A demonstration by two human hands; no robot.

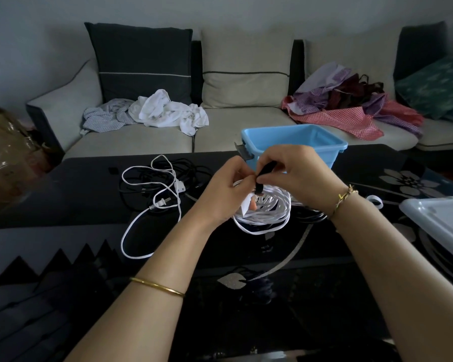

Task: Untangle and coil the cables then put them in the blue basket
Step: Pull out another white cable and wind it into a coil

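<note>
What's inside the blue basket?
Only bare blue walls show inside the basket; no cables show there. Its floor is hidden by its front wall and the right hand.

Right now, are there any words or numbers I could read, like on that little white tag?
None can be read anywhere.
White tag on the white cable coil: too small and blurred to tell.
Black strap in the right hand: plain.
Cardboard box: no print shows.
Blue basket: no label shows.
</note>
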